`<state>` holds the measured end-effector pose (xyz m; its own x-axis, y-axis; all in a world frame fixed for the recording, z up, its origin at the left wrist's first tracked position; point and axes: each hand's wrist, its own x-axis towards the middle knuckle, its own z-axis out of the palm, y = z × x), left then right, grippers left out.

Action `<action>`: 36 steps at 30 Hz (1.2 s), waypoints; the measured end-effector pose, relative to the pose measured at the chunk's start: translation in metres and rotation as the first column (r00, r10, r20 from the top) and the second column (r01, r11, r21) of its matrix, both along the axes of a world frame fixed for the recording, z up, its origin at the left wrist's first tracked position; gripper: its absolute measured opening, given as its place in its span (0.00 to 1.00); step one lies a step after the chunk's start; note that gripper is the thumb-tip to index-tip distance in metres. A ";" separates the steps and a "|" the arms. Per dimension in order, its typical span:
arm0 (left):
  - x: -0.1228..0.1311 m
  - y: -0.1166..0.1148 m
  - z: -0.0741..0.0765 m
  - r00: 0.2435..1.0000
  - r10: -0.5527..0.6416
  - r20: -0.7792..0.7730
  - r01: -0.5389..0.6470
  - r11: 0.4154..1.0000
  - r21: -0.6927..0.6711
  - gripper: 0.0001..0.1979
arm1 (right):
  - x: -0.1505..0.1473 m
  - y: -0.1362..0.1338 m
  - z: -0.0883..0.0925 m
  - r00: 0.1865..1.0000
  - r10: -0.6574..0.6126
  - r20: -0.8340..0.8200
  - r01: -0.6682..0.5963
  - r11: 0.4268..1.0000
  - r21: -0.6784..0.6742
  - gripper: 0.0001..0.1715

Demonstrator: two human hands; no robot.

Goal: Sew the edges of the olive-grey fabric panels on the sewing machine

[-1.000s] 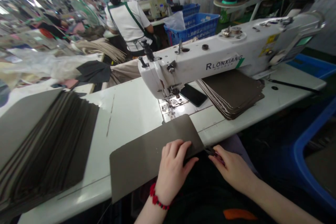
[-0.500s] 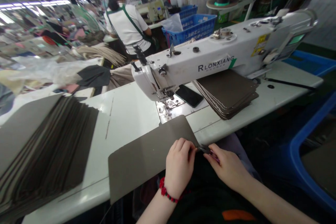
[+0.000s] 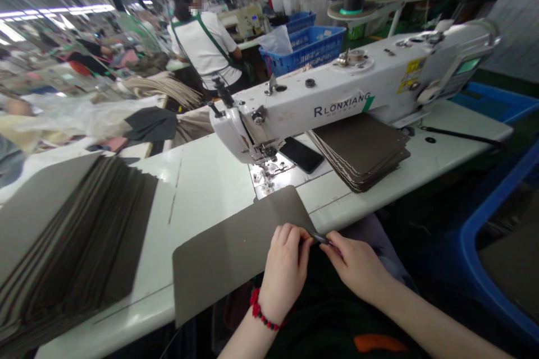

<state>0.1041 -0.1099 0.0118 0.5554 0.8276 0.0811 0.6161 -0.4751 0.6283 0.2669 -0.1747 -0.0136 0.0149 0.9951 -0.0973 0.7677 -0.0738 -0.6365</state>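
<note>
My left hand curls over the near corner of a flat grey-brown sheet, which looks like leatherette and lies on the white table. Its fingers pinch the sheet's edge. My right hand is just right of that corner, off the sheet, and holds small dark snips whose tips meet the edge beside my left fingers. A red beaded bracelet circles my left wrist. Part of the sheet's corner is hidden under my fingers.
A white Lonxiang sewing machine stands beyond the sheet, with a black phone and a stack of brown panels beside it. A larger stack lies at left. A seated co-worker and blue crates are behind.
My hands have drawn closer together at the sheet's corner. My left hand has gone from lying flatter on the sheet to curling at its edge. The whole view has shifted slightly.
</note>
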 end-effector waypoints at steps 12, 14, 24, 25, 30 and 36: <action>-0.142 -0.002 0.036 0.933 -0.294 -0.206 0.278 0.955 -0.104 0.18 | 0.023 0.012 0.008 0.998 -0.003 0.068 -0.011 0.981 0.196 0.11; -0.178 -0.010 0.033 0.952 -0.157 -0.262 0.155 0.988 -0.029 0.18 | 0.020 0.018 0.009 0.988 0.076 0.133 -0.105 0.968 0.226 0.15; -0.262 -0.019 0.004 0.991 0.134 0.010 -0.134 0.989 0.054 0.15 | 0.021 0.042 0.017 0.918 0.393 -0.056 -0.372 0.900 0.228 0.15; -0.263 -0.020 0.008 0.980 0.171 0.105 -0.175 0.984 0.028 0.13 | 0.023 0.044 0.023 0.914 0.383 -0.136 -0.347 0.909 0.230 0.14; -0.247 -0.028 0.040 0.753 0.572 0.324 -0.530 0.820 -0.216 0.11 | 0.024 0.047 0.058 0.938 0.095 -0.332 -0.023 0.977 0.214 0.12; -0.217 -0.032 0.074 0.542 0.767 0.344 -0.436 0.606 -0.666 0.23 | 0.027 0.042 0.083 0.839 -0.086 -0.537 0.101 0.995 -0.001 0.18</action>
<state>-0.1132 -0.1420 0.0855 -0.1180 0.9445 -0.3065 0.0889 0.3175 0.9441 0.2939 -0.1328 0.0699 0.0613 0.9939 -0.0916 0.2964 -0.1057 -0.9492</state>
